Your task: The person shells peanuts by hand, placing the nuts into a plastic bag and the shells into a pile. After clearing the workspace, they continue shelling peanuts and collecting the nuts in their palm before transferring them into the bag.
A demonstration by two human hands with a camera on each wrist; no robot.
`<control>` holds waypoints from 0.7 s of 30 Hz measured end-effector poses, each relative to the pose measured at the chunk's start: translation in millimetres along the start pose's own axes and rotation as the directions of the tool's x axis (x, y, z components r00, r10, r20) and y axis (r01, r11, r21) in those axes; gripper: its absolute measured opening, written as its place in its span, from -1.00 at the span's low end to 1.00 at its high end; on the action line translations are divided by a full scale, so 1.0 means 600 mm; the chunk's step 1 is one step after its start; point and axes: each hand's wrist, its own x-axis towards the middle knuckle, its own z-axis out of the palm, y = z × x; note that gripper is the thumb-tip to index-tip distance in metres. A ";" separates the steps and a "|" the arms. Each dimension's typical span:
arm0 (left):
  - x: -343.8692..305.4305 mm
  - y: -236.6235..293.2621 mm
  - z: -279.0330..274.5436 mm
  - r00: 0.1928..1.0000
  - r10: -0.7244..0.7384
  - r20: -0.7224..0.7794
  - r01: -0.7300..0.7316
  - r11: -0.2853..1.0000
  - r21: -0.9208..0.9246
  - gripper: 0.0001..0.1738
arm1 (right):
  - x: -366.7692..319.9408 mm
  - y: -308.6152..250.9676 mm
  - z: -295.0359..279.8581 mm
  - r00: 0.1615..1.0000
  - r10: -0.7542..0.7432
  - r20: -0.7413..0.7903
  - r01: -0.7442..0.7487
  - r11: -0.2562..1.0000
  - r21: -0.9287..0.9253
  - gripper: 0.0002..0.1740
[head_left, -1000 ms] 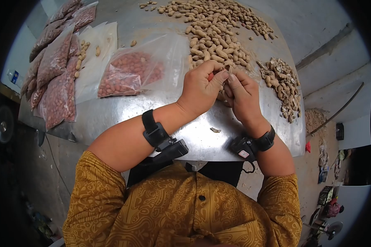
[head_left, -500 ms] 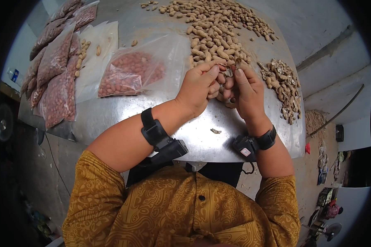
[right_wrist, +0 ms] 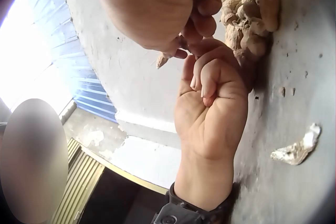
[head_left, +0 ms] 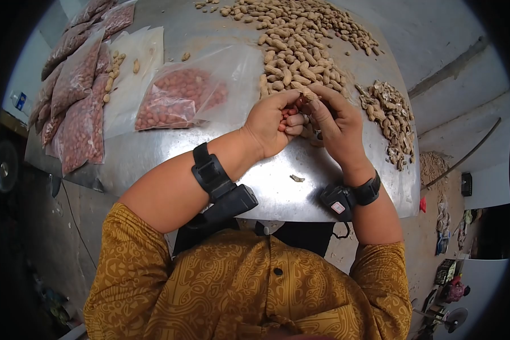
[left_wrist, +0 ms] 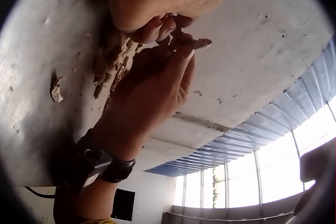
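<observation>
In the head view, both hands meet over the near edge of the peanut pile. My left hand is curled round several red peanut kernels, with thumb and forefinger at the peanut pod. The right hand pinches this tan peanut pod between thumb and forefinger. In the right wrist view, one end of the pod sticks out past the fingers, and a kernel peeks from the curled left fingers. From the left wrist, the pod shows beyond the right thumb.
An open clear bag of red kernels lies left of the hands. Filled bags are stacked farther left, beside flat empty bags with a few pods. Broken shells form a heap at the right. One shell piece lies near the table edge.
The hands came slightly apart half a second ago, with shell pieces between them, and have come together again. Red kernels now show in the left fingers, and the right hand pinches a pod.
</observation>
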 end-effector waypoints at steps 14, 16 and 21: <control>-0.006 0.004 -0.001 0.990 0.088 0.111 -0.096 0.993 0.072 -0.85 | 0.004 0.009 -0.013 0.994 0.051 0.097 -0.057 0.997 0.051 -0.69; -0.006 0.004 0.000 0.992 0.096 0.085 -0.103 0.991 0.088 -0.80 | 0.005 0.009 -0.015 0.994 0.045 0.100 -0.047 0.999 0.024 -0.69; -0.005 0.007 -0.001 0.991 0.070 0.110 -0.081 0.992 0.101 -0.61 | 0.010 0.019 -0.020 0.984 0.167 0.068 -0.179 0.952 0.247 -0.69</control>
